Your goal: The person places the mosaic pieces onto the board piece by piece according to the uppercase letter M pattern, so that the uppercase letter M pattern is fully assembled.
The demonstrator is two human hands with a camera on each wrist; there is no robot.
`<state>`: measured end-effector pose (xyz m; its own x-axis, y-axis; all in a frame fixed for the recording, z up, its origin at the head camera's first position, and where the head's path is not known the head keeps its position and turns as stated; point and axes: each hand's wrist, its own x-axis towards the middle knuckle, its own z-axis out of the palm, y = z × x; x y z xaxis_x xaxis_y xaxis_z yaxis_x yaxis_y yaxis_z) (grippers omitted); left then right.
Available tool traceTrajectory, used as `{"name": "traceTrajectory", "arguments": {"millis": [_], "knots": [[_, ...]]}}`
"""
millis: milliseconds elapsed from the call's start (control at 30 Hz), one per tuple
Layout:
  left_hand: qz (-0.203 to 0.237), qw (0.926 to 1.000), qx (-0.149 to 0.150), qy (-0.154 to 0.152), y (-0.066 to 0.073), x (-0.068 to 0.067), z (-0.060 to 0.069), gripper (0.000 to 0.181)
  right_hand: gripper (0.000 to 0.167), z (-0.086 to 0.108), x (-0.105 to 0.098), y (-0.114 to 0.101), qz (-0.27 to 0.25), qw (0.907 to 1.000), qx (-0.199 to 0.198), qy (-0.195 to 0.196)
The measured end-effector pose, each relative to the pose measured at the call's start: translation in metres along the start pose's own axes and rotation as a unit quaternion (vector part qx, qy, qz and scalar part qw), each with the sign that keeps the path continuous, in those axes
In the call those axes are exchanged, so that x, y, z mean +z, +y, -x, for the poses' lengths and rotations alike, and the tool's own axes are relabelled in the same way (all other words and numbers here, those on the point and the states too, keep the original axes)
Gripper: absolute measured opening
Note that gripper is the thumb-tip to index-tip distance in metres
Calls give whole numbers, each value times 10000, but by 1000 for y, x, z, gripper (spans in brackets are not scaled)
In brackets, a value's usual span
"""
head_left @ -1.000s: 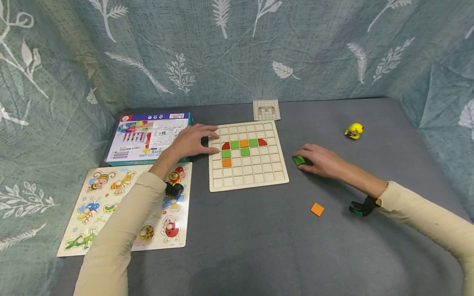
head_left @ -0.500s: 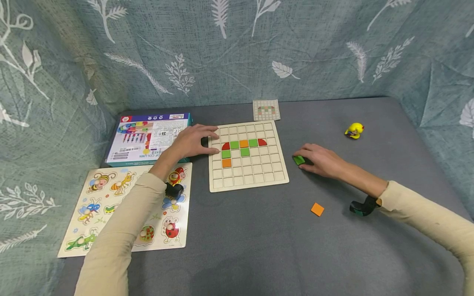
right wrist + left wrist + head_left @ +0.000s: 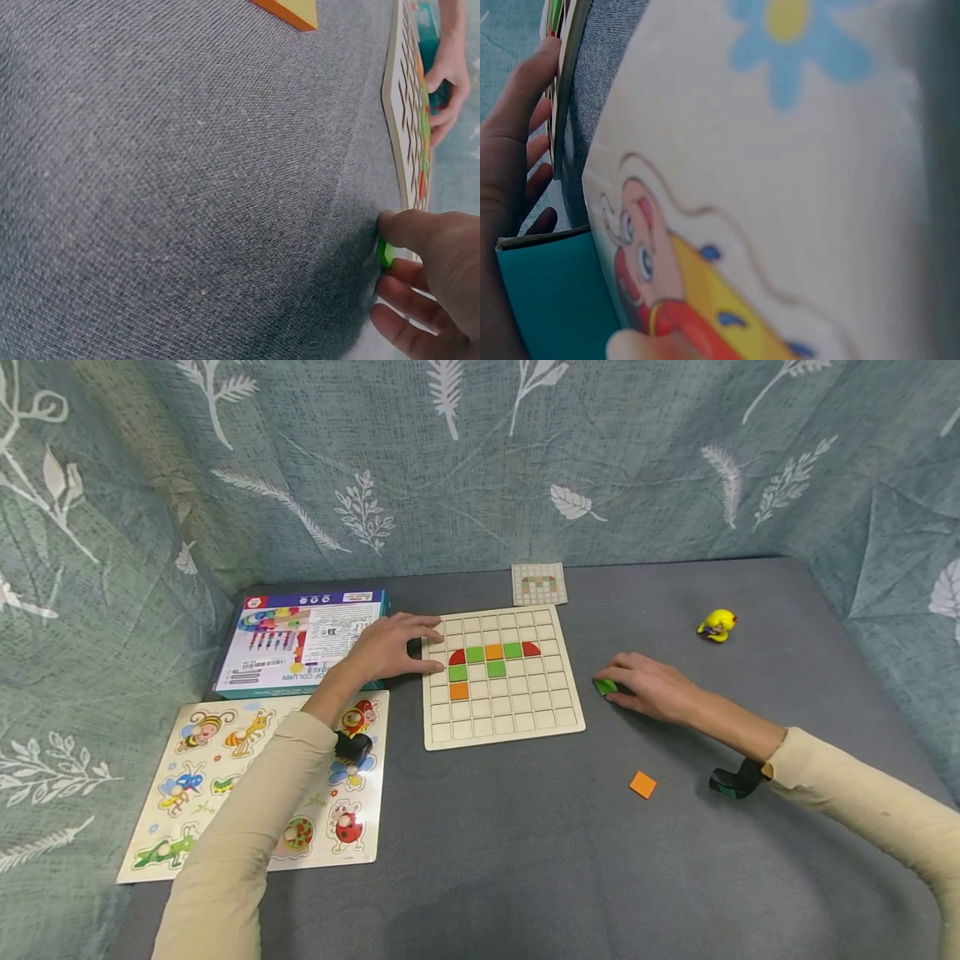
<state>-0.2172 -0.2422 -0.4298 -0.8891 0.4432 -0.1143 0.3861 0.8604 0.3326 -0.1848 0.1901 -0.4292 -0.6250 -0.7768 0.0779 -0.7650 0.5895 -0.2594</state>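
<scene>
My right hand (image 3: 651, 687) is low over the grey cloth, right of the grid board. Its thumb and fingers pinch a small green square tile (image 3: 606, 687), which also shows as a green edge (image 3: 385, 253) in the right wrist view. At the left rim of the pale grid board (image 3: 517, 727), my left hand (image 3: 393, 645) rests with thumb and fingers spread and touching it. Red rounded corner tiles (image 3: 531, 648), green square tiles (image 3: 497, 668) and orange square tiles (image 3: 459, 691) lie in the board's cells. A loose orange tile (image 3: 642, 785) lies nearer me.
Behind the board lies a small pattern card (image 3: 539, 583). A yellow toy duck (image 3: 717, 625) stands at the back right. On the left are a printed box (image 3: 300, 643) and an insect peg puzzle (image 3: 247, 752), partly under my left forearm. Patterned cloth hangs behind.
The green tile shows slightly less of its top face at my right fingertips. Both hands, the board and the other tiles stay in place.
</scene>
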Motion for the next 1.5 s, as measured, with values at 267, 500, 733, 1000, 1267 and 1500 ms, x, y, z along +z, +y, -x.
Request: {"name": "traceTrajectory", "arguments": {"millis": [267,500,733,1000,1267,1500], "knots": [[51,10000,-18,-52,0,-2,0,57,30,2,1,2,237,9984,-390,330],[25,10000,-7,-81,0,-3,1,58,29,2,0,3,260,9969,-544,515],[54,10000,-13,-62,0,-3,1,57,26,-3,-3,3,265,9940,-731,775],[51,10000,8,-35,0,-2,1,56,25,-11,-5,-1,243,9927,-838,834],[37,10000,25,9,1,-2,1,56,23,-20,-7,-6,-26,9868,-1169,1117],[49,10000,19,24,0,-1,1,57,24,-23,-6,-8,-31,9846,-1249,1223]]}}
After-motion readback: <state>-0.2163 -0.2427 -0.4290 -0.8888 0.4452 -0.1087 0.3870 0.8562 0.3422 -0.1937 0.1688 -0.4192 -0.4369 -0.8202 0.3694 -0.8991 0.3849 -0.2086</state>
